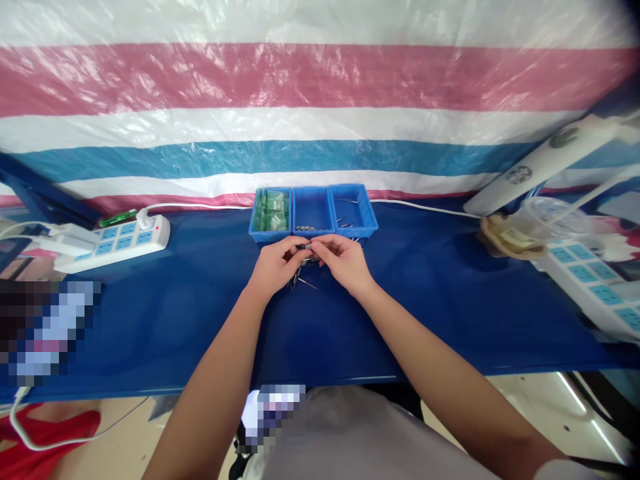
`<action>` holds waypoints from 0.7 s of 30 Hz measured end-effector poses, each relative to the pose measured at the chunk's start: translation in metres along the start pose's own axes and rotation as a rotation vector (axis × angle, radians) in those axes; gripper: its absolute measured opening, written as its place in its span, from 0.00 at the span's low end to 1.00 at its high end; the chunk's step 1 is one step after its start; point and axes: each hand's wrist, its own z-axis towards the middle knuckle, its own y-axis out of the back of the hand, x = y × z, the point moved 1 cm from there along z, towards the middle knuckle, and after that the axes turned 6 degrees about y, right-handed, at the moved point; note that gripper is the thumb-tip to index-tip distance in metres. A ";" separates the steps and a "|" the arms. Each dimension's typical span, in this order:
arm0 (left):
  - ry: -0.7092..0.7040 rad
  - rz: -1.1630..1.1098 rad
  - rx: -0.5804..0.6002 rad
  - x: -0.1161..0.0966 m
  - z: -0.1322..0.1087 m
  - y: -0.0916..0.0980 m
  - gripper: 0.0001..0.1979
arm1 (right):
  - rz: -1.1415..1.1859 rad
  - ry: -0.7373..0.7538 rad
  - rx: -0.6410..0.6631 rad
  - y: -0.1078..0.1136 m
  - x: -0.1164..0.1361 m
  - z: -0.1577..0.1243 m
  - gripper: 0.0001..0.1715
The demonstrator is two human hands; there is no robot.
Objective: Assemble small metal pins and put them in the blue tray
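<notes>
My left hand (274, 268) and my right hand (347, 261) meet above the blue table, in front of the bins. Their fingertips are pinched together on a small dark and silver piece (303, 247), too small for me to tell its kind. Below the fingers lies a loose pile of thin metal pins (306, 283), partly hidden by the hands. Just behind stand three joined blue bins: the left bin (270, 236) holds green and clear packets, the middle bin (313, 200) a few small silver round pieces, and the right bin (367, 217) several thin metal pins.
A white power strip (163, 237) with plugs stands at the left, near a blurred-out screen (57, 330). At the right are another power strip (575, 293), a clear plastic cup (543, 220) and a slanting white post (530, 163). A striped plastic sheet (300, 77) hangs behind the table (425, 287).
</notes>
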 end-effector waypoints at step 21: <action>-0.010 -0.005 0.008 0.002 0.000 0.001 0.13 | 0.013 0.003 0.001 -0.001 0.000 -0.001 0.21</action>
